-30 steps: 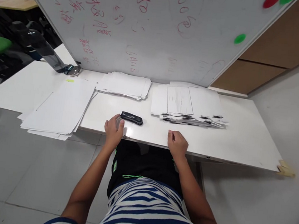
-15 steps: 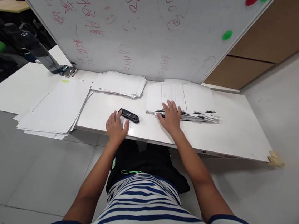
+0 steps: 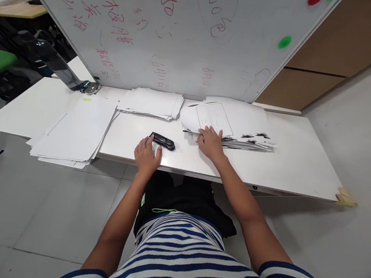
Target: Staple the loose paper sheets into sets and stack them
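Observation:
My left hand (image 3: 147, 155) lies on the table near its front edge, fingers slightly apart. Its fingertips reach the left end of a black stapler (image 3: 163, 141), which lies flat. On the right, my right hand (image 3: 211, 143) is at the front edge of a paper stack (image 3: 248, 119). Its fingers lie over the top sheet (image 3: 213, 115), which carries a printed frame, and the thumb is at the edge, so the hand seems to pinch the sheet. That sheet sits askew on the stack. Dark torn-looking marks show along the stack's front edge.
Another paper stack (image 3: 152, 102) lies at the back middle. A larger pile (image 3: 72, 130) at the left overhangs the front edge of the white table (image 3: 297, 160). A whiteboard (image 3: 182, 54) stands behind. A dark bottle (image 3: 52, 59) is at the back left, and a wall (image 3: 367, 133) stands right.
My right hand's fingers have drawn closer together at the stack's edge. The framed top sheet has turned and shifted left. My left hand stays beside the stapler; the view has shifted slightly.

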The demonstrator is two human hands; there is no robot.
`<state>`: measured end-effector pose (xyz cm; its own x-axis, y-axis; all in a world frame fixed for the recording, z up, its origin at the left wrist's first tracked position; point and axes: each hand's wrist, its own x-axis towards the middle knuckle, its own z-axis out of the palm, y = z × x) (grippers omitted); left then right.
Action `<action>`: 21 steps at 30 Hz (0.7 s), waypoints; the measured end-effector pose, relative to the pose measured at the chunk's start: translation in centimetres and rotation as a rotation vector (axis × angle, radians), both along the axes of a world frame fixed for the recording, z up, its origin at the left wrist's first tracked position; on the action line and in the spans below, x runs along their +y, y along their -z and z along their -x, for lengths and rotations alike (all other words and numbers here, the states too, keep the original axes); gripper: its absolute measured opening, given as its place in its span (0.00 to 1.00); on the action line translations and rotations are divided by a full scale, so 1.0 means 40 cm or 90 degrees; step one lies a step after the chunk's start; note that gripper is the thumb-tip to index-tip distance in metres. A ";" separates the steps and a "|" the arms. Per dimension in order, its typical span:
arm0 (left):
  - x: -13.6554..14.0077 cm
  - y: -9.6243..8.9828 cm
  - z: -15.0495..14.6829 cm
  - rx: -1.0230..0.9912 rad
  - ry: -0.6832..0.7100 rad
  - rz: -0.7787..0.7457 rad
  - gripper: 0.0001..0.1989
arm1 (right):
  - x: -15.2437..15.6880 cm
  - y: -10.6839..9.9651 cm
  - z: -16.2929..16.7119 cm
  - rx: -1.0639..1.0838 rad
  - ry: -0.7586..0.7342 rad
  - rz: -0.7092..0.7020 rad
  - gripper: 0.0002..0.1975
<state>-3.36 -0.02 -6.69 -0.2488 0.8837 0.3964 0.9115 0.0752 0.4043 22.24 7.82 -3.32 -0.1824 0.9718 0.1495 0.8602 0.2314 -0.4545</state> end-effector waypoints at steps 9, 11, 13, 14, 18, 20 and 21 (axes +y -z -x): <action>-0.004 0.001 0.002 0.005 0.004 -0.014 0.29 | 0.009 -0.032 -0.006 0.197 0.028 0.059 0.19; -0.005 0.004 0.003 0.008 0.003 -0.016 0.29 | 0.012 -0.036 -0.009 0.195 0.028 0.057 0.19; -0.004 0.005 0.004 0.010 0.003 -0.016 0.29 | 0.013 -0.036 -0.011 0.196 0.028 0.049 0.20; -0.004 0.006 0.004 0.010 0.004 -0.016 0.29 | 0.012 -0.034 -0.012 0.202 0.028 0.042 0.20; -0.003 0.007 0.005 0.008 0.007 -0.019 0.29 | 0.009 -0.018 -0.012 0.235 0.033 0.002 0.19; -0.003 0.007 0.004 0.000 0.010 -0.020 0.29 | 0.009 -0.012 -0.012 0.241 0.043 -0.021 0.19; -0.003 0.007 0.004 -0.006 0.011 -0.018 0.29 | 0.009 -0.011 -0.011 0.242 0.050 -0.034 0.19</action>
